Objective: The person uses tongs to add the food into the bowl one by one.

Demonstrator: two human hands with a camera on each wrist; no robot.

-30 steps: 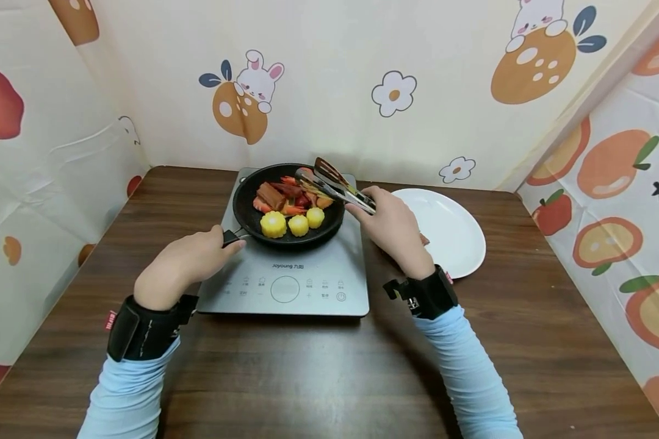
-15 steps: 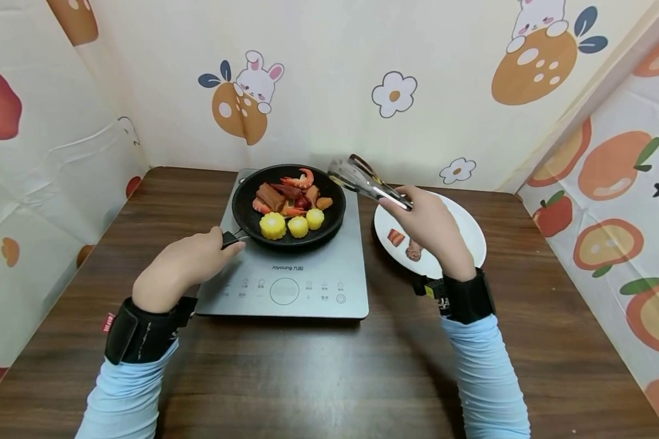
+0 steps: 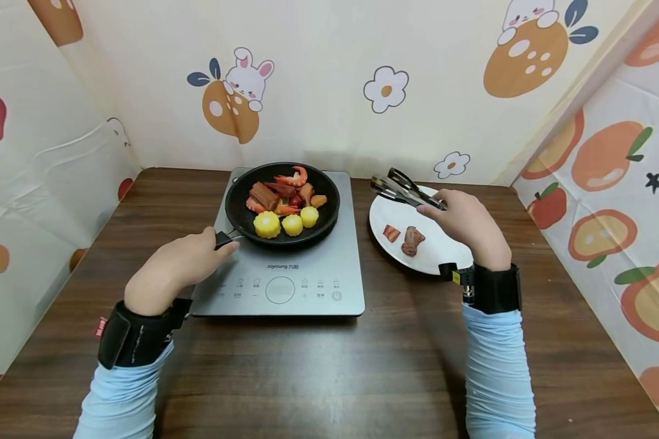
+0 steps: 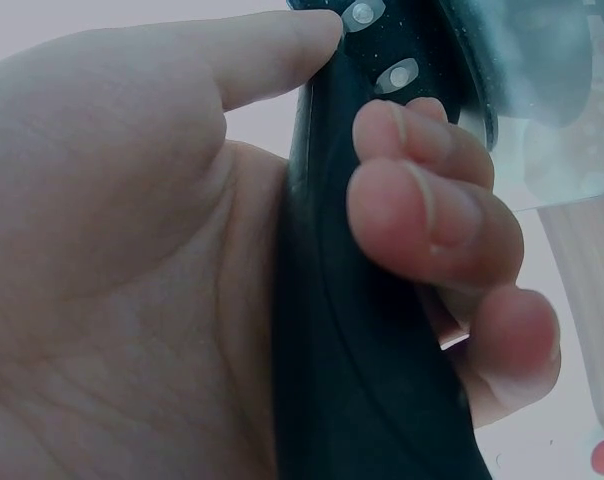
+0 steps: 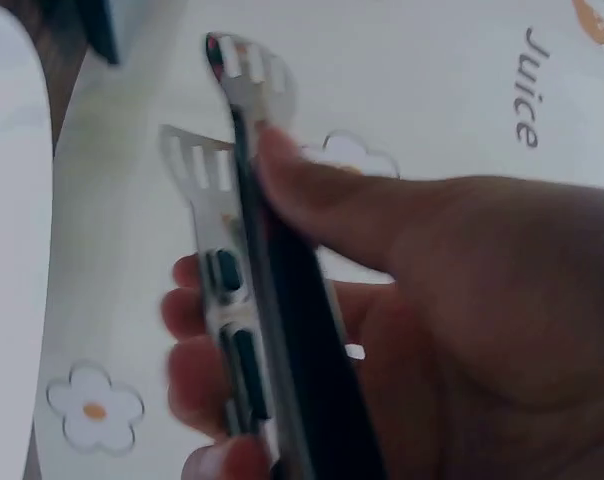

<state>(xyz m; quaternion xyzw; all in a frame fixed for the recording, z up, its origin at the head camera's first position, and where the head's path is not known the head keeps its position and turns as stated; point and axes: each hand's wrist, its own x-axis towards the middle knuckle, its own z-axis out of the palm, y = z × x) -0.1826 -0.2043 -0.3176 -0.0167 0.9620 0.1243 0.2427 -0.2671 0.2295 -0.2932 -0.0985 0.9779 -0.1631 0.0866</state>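
A black frying pan (image 3: 241, 222) sits on a grey induction cooker (image 3: 307, 280), filled with corn pieces (image 3: 266, 224), shrimp (image 3: 293, 178) and brown meat chunks (image 3: 264, 195). My left hand (image 3: 176, 268) grips the pan's black handle (image 4: 362, 330), fingers curled round it. My right hand (image 3: 464, 222) holds metal tongs (image 3: 398, 186) over the far edge of a white plate (image 3: 445, 247); the tong tips carry nothing. Two meat pieces (image 3: 412, 239) lie on the plate. The tongs (image 5: 244, 230) show up close in the right wrist view, thumb on top.
The dark wooden table (image 3: 329, 372) is walled on three sides by cream fabric printed with fruit and rabbits (image 3: 236, 91). The cooker's control panel (image 3: 280, 289) faces me. Bare tabletop lies in front of the cooker and to the plate's right.
My right hand has carried the tongs from over the pan rightward to above the plate. Two meat pieces have come into view on the plate. The left hand keeps hold of the handle.
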